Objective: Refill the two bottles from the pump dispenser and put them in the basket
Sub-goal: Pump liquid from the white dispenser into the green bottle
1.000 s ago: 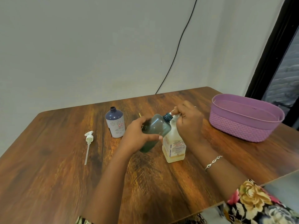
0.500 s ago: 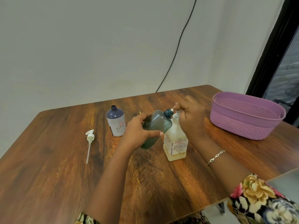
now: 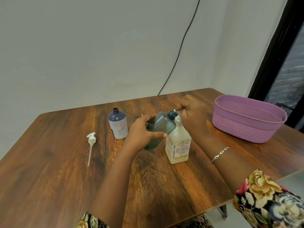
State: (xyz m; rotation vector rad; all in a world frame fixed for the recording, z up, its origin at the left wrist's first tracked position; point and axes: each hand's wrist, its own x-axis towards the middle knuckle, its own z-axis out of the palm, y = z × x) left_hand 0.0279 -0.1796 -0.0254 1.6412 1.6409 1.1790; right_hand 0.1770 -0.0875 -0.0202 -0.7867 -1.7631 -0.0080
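Wooden bench (image 3: 49, 178) pushed up against a plain pale wall (image 3: 82, 46), with a black cable (image 3: 182, 46) running down the wall to the back edge. Left grip (image 3: 139, 134) is wrapped round the middle of the green bottle (image 3: 162, 127), thumb on the near side, holding it off the bench and tilted so the open neck points up and right at the nozzle of the dispenser (image 3: 178, 145). That one stands upright on the bench just right of the green bottle, maybe touching it, can't tell, with a bit of yellowish liquid low down inside. Right grip (image 3: 192, 116) is curled closed over the dispenser's head, fingertips pinching the white spout right at the green bottle's mouth. Blue bottle (image 3: 117, 127) stands upright and open-necked to the left and a bit further back, apart from both hands. Loose white pump (image 3: 91, 139) with its long tube lies flat on the bench further left again. Purple basket (image 3: 243, 130) sits at the back right corner, well apart from both bottles. Thin bracelet (image 3: 220, 153) on the right wrist, floral sleeve (image 3: 271, 199) at the bottom right
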